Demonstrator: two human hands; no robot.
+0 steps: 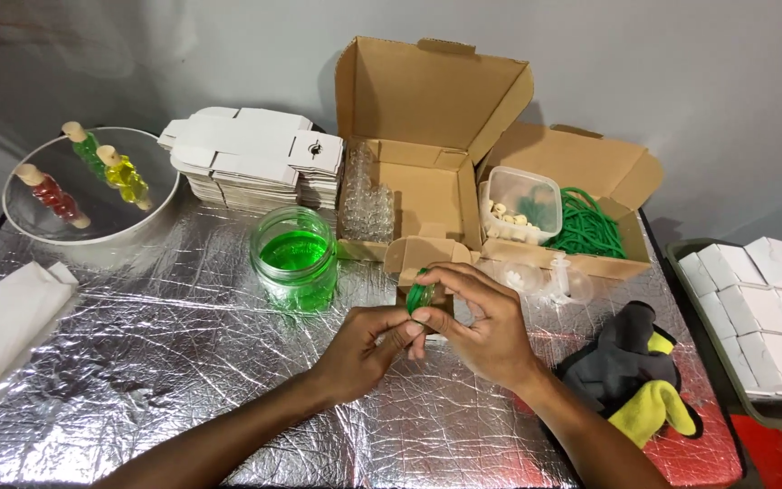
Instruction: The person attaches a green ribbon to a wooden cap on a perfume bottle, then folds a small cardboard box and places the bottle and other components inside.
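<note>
both hands meet over the foil-covered table (pixel 165 362), just in front of a small open cardboard box (pixel 423 258). the left hand (pixel 359 349) and the right hand (pixel 477 326) pinch a small green bottle (pixel 421 296) between their fingertips — fingers closed on it from both sides, the bottle held just above the foil. a glass jar of green liquid (pixel 294 258) stands near, to the left. behind are a large open carton (pixel 418 145), a stack of flat white boxes (pixel 255 158) and a tub of corks (pixel 519 206) — grey and yellow gloves (pixel 631 371) lie to the right.
</note>
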